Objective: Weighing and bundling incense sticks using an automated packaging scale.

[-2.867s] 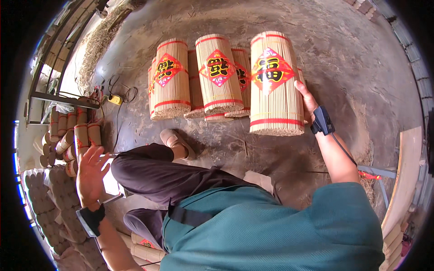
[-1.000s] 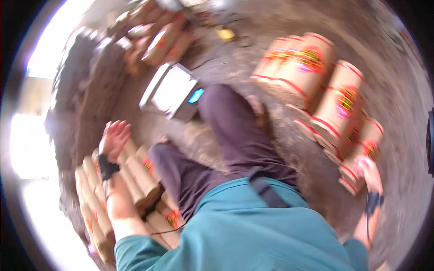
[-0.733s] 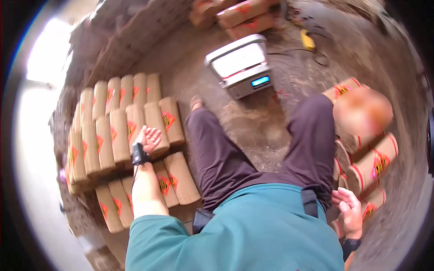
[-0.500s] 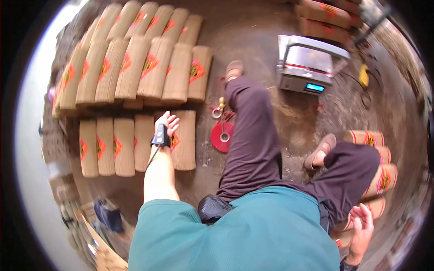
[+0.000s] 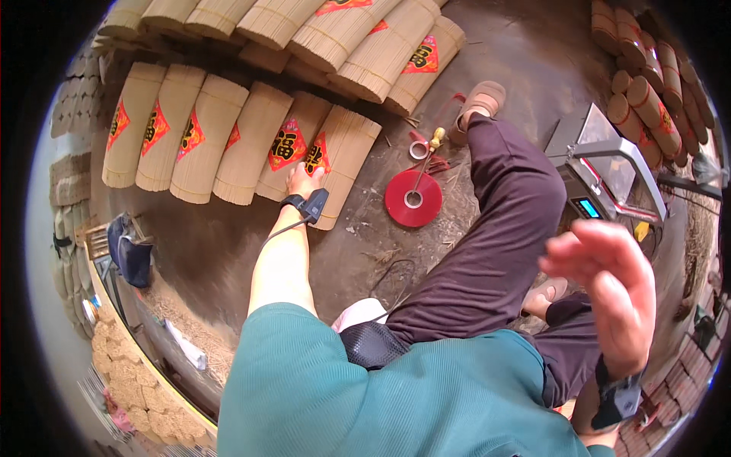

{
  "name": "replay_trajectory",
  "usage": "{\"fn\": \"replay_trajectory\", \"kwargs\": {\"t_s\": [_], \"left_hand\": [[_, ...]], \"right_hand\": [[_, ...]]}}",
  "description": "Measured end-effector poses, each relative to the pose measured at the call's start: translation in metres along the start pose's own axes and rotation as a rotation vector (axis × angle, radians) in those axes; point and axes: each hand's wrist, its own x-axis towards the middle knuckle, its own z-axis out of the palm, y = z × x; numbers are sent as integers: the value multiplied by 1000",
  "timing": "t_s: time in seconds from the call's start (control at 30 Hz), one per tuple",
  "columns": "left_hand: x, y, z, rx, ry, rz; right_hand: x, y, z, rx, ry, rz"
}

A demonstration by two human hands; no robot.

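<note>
Several pale bundles of thin sticks (image 5: 209,141), bound and marked with red diamond labels, lie in a row on the floor to the left. At the row's right end, my left hand (image 5: 304,181) rests against the near part of the last bundle of sticks (image 5: 346,156). Its fingers look bent at that bundle's left edge, their tips partly hidden beside the label. My right hand (image 5: 609,289) is raised at the right, empty, fingers apart and slightly blurred. Both wrists wear a dark strapped device.
More bundles (image 5: 365,53) are stacked behind the row. Beside my leg lie a red tape roll (image 5: 413,199), a smaller ring (image 5: 418,149) and a yellow-handled tool (image 5: 435,139). A scale (image 5: 601,171) with a lit display stands right, near stacked bundles (image 5: 655,114). A dark blue bag (image 5: 129,251) sits left.
My left hand has come down from above the row onto the last bundle. My right hand has risen from beside my leg. The view has turned, bringing the row nearer.
</note>
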Motion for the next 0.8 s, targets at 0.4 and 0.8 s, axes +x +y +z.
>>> {"fn": "replay_trajectory", "kwargs": {"t_s": [0.4,0.8], "left_hand": [[-6,29,-6,89,-11,-102],[-20,30,9,35,75,-6]], "right_hand": [[231,117,142,247,-275,667],[295,231,133,-430,-354,856]]}}
